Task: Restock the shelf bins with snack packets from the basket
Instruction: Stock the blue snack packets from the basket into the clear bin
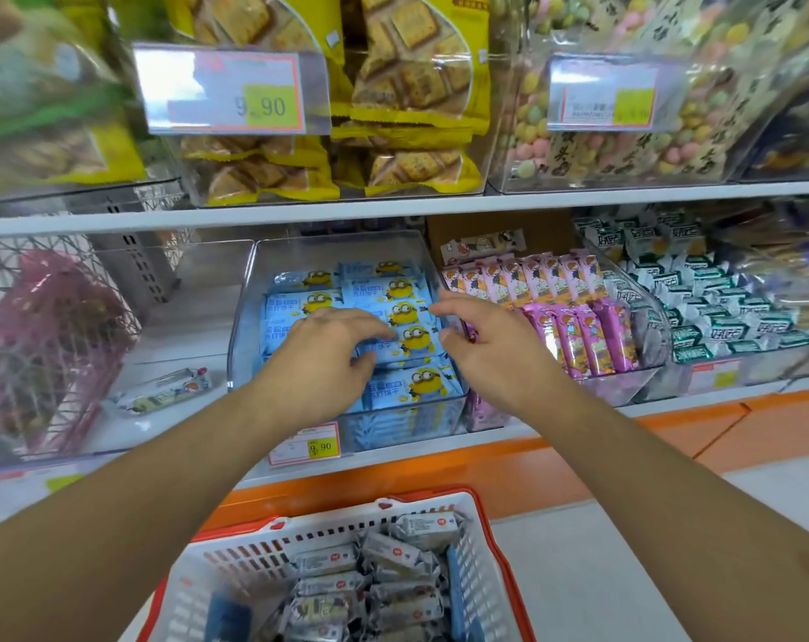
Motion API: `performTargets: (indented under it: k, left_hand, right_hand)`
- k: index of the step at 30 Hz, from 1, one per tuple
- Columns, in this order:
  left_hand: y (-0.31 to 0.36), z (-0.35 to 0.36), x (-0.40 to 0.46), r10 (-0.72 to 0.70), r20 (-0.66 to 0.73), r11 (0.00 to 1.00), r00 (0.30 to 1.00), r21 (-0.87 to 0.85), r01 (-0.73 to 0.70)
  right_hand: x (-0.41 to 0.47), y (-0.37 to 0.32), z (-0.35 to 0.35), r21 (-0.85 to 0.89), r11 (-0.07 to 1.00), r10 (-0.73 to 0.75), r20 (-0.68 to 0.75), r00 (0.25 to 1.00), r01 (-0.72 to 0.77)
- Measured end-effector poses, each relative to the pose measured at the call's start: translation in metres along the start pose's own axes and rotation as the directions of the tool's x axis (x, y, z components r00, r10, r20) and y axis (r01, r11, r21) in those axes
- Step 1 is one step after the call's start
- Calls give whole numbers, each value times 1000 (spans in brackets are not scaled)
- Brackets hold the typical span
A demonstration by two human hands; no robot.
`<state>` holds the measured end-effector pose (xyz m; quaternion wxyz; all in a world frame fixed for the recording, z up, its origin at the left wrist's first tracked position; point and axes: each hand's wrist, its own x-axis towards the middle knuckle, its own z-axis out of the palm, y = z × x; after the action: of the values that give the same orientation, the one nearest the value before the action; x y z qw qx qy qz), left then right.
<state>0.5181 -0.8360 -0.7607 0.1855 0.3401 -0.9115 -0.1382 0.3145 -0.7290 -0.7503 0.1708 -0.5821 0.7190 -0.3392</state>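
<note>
The price tag [228, 88] clipped to the front of the upper bin of yellow biscuit bags reads "9.90" on its yellow-green patch; the rest of its print is too blurred to read. A smaller price label [306, 444] on the front of the clear bin [245, 312] of blue packets also shows "9.90". The second upper tag [604, 92], on the bin of coloured sweets, cannot be read. The blue packets [411, 384] carry Chinese characters beside a yellow cartoon figure.
</note>
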Motion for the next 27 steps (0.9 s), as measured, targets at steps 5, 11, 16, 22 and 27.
performTargets:
  k: [5, 11, 16, 22, 27]
  left_hand:
    - [9, -31, -55, -68, -77, 984, 995, -171, 54]
    - [-22, -25, -158, -229, -65, 885, 971, -429, 180]
    - [-96, 24, -232, -485, 27, 858, 874, -180, 481]
    - [-151, 86, -292, -666, 476, 620, 575, -77, 781]
    - [-167, 103, -302, -580, 552, 563, 599, -259, 785]
  right_hand:
    - [-32, -9, 4, -168, 977, -137, -45, 989, 128]
    - [-72, -33, 34, -90, 967, -250, -136, 959, 240]
    - [-99, -53, 115, -20, 980, -186, 240, 953, 196]
    - [-117, -58, 264, -159, 985, 64, 695, 716, 67]
    - [-111, -52, 383, -39, 969, 175, 804, 568, -243]
